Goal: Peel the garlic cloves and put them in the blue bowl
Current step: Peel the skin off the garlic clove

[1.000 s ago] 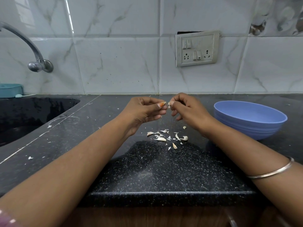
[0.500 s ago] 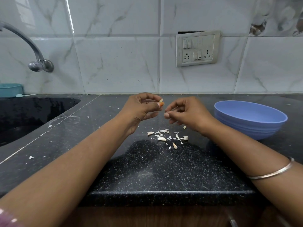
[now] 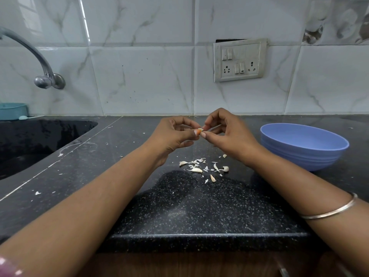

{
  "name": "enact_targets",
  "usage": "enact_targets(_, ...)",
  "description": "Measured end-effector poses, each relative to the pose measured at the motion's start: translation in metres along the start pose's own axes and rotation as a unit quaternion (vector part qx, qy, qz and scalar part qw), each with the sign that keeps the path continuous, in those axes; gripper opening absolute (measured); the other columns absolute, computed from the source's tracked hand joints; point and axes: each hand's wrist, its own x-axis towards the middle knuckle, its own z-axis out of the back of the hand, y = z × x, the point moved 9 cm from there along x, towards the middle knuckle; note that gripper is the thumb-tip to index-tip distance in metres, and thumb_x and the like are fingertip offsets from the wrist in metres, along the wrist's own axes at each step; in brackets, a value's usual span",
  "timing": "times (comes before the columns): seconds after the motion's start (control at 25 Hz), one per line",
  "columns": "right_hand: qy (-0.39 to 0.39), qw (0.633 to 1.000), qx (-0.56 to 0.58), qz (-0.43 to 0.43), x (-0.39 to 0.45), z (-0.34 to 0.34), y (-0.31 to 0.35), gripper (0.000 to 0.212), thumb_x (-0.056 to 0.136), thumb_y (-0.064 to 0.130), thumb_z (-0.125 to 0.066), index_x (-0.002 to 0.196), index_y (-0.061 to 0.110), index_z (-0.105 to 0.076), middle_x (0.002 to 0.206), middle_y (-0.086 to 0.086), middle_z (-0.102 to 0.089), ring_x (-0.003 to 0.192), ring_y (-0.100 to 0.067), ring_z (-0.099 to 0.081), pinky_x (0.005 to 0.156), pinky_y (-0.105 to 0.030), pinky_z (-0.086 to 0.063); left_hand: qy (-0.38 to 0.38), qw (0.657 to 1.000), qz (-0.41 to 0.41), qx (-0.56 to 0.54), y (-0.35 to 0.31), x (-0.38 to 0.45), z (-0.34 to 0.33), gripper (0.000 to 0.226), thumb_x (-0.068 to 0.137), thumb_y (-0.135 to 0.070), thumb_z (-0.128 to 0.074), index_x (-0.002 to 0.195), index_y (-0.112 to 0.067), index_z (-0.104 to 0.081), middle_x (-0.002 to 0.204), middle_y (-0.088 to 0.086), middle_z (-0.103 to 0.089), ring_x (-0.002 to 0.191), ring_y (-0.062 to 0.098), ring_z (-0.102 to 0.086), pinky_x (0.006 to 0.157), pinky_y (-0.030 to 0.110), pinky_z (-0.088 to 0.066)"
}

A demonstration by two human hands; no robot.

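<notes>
While both hands are raised above the dark counter [image 3: 199,212], the garlic clove [image 3: 200,130] sits exactly between them, and this small place is what the next move depends on. The left hand [image 3: 173,136] pinches the clove with curled fingers, the thumb tip pressing it from below. The right hand [image 3: 229,134] comes from the other side; its thumb and forefinger are also curled and closed on the clove or on its skin, but I cannot tell which of the two. Only a small pale part of the clove shows between the fingertips, so its long axis is hard to read; it seems to run roughly from one hand to the other.

The blue bowl [image 3: 303,148] stands on the counter to the right, near the right hand and well apart from the left one. I judge that the right hand is the natural one to carry the clove over once the skin is off, because it is the nearer. From here I cannot see into the bowl.

Below the hands, on the counter, lies a small heap of garlic skins and pieces [image 3: 201,167]. Some of these look like whole cloves, so more peeling probably remains.
</notes>
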Motion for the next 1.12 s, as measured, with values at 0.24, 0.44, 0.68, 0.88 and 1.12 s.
enact_targets(0.24,-0.005,1.000,-0.012,0.015,0.000,0.001,0.003,0.019,0.081,0.012,-0.069,0.086,0.023,-0.055,0.080,0.007,-0.066,0.072,-0.009,-0.063,0.067,-0.028,-0.053,0.009,1.000,-0.006,0.019,-0.002,-0.001,-0.004,0.013,0.078,-0.010,-0.074,0.090,-0.007,-0.068,0.084,0.011,-0.070,0.081,0.016,-0.068,0.081,0.032,-0.056)
enact_targets(0.44,-0.009,1.000,-0.003,-0.008,0.001,0.003,-0.002,0.012,0.084,0.015,-0.067,0.090,0.021,-0.059,0.082,0.001,-0.067,0.075,-0.014,-0.067,0.069,-0.036,-0.056,-0.014,1.000,-0.006,0.025,-0.001,0.001,0.001,0.015,0.081,-0.009,-0.072,0.096,-0.007,-0.069,0.084,0.010,-0.069,0.080,0.015,-0.066,0.083,0.033,-0.055)
enact_targets(0.68,0.045,0.998,-0.010,-0.034,0.002,-0.009,-0.009,0.017,0.098,0.027,-0.046,0.092,0.026,-0.062,0.074,0.006,-0.074,0.081,-0.023,-0.070,0.079,-0.050,-0.054,-0.042,0.999,-0.010,0.032,-0.002,0.001,0.009,0.012,0.080,-0.010,-0.073,0.091,-0.006,-0.069,0.082,0.012,-0.070,0.076,0.015,-0.068,0.083,0.034,-0.054)
enact_targets(0.88,0.027,0.999,0.015,-0.031,0.004,-0.006,-0.010,0.016,0.086,0.016,-0.067,0.099,0.023,-0.063,0.095,0.008,-0.068,0.086,-0.008,-0.064,0.077,-0.032,-0.056,-0.026,0.998,-0.004,0.055,0.001,0.002,0.005,0.016,0.077,-0.011,-0.076,0.090,-0.004,-0.068,0.085,0.017,-0.071,0.078,0.020,-0.071,0.082,0.035,-0.055)
enact_targets(1.12,0.061,0.998,-0.001,-0.032,0.003,-0.012,-0.011,0.010,0.082,0.014,-0.072,0.083,0.023,-0.068,0.071,0.009,-0.068,0.060,0.006,-0.058,0.059,-0.015,-0.045,-0.020,0.993,-0.010,0.115,0.006,0.003,0.002,0.011,0.075,-0.009,-0.078,0.075,-0.011,-0.067,0.079,0.018,-0.072,0.074,0.019,-0.071,0.065,0.025,-0.054)
